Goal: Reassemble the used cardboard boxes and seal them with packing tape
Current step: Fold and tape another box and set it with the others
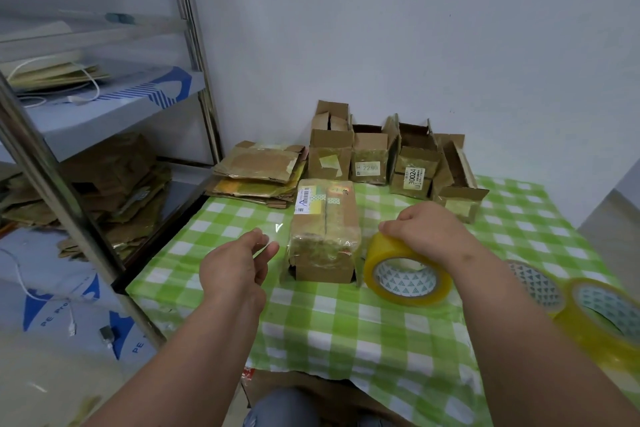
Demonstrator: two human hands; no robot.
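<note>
A closed cardboard box [325, 229] lies on the green checked tablecloth [346, 322], its top covered in shiny old tape and labels. My right hand [426, 229] grips a roll of clear yellowish packing tape [407, 274] standing just right of the box. My left hand [239, 264] hovers left of the box, thumb and fingers pinching a transparent strip of tape [273, 232] that stretches toward the box. The strip is hard to see.
Several open-topped boxes [370, 163] stand along the wall behind. A stack of flattened boxes [258, 173] lies at the table's back left. Two more tape rolls [602, 312] sit at the right edge. A metal shelf rack [69, 163] stands to the left.
</note>
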